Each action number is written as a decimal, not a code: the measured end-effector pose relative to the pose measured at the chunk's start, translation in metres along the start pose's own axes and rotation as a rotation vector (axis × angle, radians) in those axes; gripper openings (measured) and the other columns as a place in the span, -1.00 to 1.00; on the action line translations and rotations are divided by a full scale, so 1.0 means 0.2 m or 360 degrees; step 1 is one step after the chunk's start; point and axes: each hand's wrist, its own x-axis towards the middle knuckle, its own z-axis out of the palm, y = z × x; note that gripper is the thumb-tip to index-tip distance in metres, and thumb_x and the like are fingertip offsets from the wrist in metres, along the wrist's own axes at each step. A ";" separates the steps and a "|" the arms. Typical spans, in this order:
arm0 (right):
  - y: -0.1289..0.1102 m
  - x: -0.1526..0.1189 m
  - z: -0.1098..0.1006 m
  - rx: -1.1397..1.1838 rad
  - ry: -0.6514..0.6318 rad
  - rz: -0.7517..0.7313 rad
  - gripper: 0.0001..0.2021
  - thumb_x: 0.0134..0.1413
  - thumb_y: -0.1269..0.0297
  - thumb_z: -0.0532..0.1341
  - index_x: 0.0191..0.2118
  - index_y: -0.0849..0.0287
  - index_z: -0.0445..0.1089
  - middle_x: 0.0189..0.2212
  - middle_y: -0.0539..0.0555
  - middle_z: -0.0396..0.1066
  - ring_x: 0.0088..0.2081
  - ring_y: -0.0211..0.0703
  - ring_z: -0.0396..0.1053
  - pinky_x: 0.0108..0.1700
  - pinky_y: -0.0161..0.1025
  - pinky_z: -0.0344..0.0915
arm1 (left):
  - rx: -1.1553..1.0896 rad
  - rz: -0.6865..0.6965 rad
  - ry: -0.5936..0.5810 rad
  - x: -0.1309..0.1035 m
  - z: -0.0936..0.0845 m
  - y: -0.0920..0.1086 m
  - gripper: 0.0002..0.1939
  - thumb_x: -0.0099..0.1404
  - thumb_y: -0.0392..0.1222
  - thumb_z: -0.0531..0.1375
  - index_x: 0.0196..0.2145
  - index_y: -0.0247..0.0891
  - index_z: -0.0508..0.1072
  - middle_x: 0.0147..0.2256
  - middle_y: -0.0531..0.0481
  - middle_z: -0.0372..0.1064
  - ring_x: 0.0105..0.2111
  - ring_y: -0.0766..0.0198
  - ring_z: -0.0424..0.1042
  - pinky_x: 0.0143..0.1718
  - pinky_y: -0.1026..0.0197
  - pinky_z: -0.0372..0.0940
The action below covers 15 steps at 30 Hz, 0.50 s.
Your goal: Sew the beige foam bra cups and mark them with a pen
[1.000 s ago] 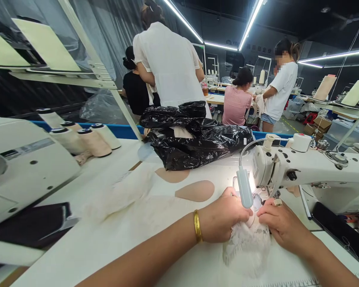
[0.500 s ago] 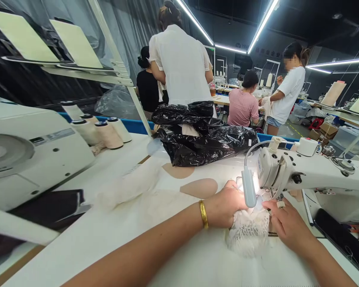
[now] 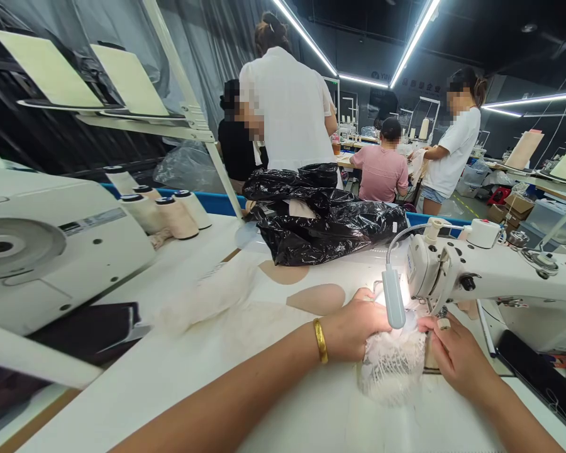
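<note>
A piece of white lace fabric [image 3: 392, 371] lies under the head of the white sewing machine [image 3: 490, 267], its netted end hanging toward me. From the left, my left hand [image 3: 358, 327] is closed on the lace; the lamp's glare and the lamp itself hide some of its fingertips. My right hand [image 3: 462, 352] pinches the lace's right edge beside the needle area, with its fingers bent. A small grey lamp [image 3: 393, 299] on a bendable neck hangs in front of the needle, which I cannot see clearly.
Beige oval pads [image 3: 317, 299] and sheer white fabric [image 3: 207, 296] lie left of my hands. Behind them is a black plastic bag [image 3: 330, 233]. Thread cones [image 3: 177, 217] stand near another machine [image 3: 51, 245] at left. Several people work beyond the table.
Both hands keep nearly the same place on the lace, with my right fingers shifting slightly. The view has tilted a little. In the background, the person in pink has turned the head.
</note>
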 end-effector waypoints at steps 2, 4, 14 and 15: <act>-0.03 -0.01 -0.01 -0.0025 0.0003 -0.0112 -0.71 0.35 0.46 0.00 0.07 0.02 0.30 -0.23 0.08 0.53 -0.23 0.01 0.46 -0.01 0.08 0.39 | 0.0042 -0.0029 -0.0021 -0.02 -0.01 0.01 -0.79 0.14 -0.36 0.22 -0.25 -0.14 0.47 -0.27 0.03 0.48 -0.21 0.11 0.42 0.03 0.00 0.08; -0.07 -0.01 -0.01 -0.0007 -0.0097 -0.0219 -0.74 0.38 0.34 0.09 0.13 0.02 0.25 -0.15 0.10 0.53 -0.15 0.03 0.46 0.09 0.12 0.31 | 0.0133 -0.0123 -0.0020 -0.03 -0.01 0.04 -0.76 0.14 -0.34 0.22 -0.21 -0.13 0.47 -0.22 -0.01 0.47 -0.16 0.05 0.41 0.00 -0.05 0.08; -0.02 0.01 0.06 -0.0255 -0.0246 -0.0073 -0.75 0.40 0.46 -0.02 -0.23 0.09 0.36 -0.37 0.07 0.41 -0.32 -0.05 0.29 -0.26 -0.11 0.26 | 0.0214 -0.0370 -0.0189 -0.05 -0.04 0.17 -0.72 0.20 -0.05 0.30 -0.18 -0.23 0.45 -0.23 -0.13 0.36 -0.25 0.01 0.31 -0.16 0.00 0.13; -0.01 0.01 0.04 -0.0248 -0.0210 -0.0049 -0.75 0.40 0.45 -0.02 -0.24 0.10 0.36 -0.35 0.09 0.41 -0.29 -0.03 0.30 -0.24 -0.09 0.28 | 0.0199 -0.0324 -0.0180 -0.06 -0.04 0.17 -0.70 0.19 -0.04 0.32 -0.17 -0.21 0.45 -0.23 -0.12 0.36 -0.24 0.02 0.31 -0.15 0.00 0.12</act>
